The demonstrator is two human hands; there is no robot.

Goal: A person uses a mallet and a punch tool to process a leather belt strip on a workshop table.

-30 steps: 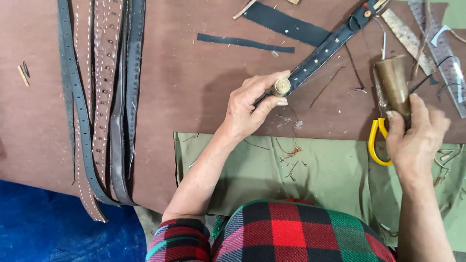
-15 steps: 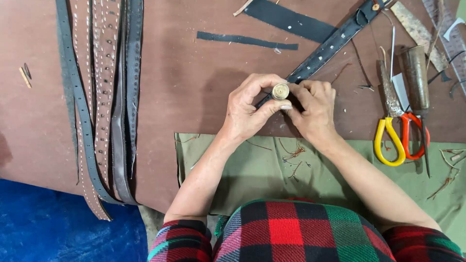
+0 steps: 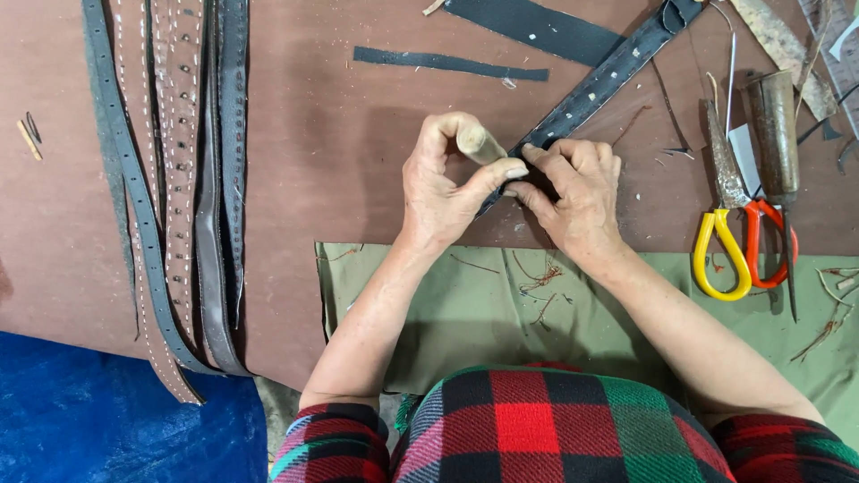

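Along the left edge of the brown leather sheet (image 3: 313, 152), a bundle of punched straps (image 3: 179, 179) is lying lengthwise, well apart from the work. Toward the middle, the left hand (image 3: 443, 192) is gripping a short wooden-handled tool (image 3: 480, 143), prob. an awl or punch (tip hidden), thumb pressing across to meet the right hand (image 3: 577, 192). That hand is pinching the near end of a dark studded belt (image 3: 608, 80), which is running diagonally up to the sheet's top right corner. Both hands are closed and touching at the belt end. Judging by this, the step in hand is lining the tool up on the strap; the next move prob. needs the belt held flat & steady w/ the tip seated square. Near the right edge, yellow-handled scissors (image 3: 723, 241), red-handled ones (image 3: 768, 241) and a mallet-like tool (image 3: 775, 134) are lying idle.
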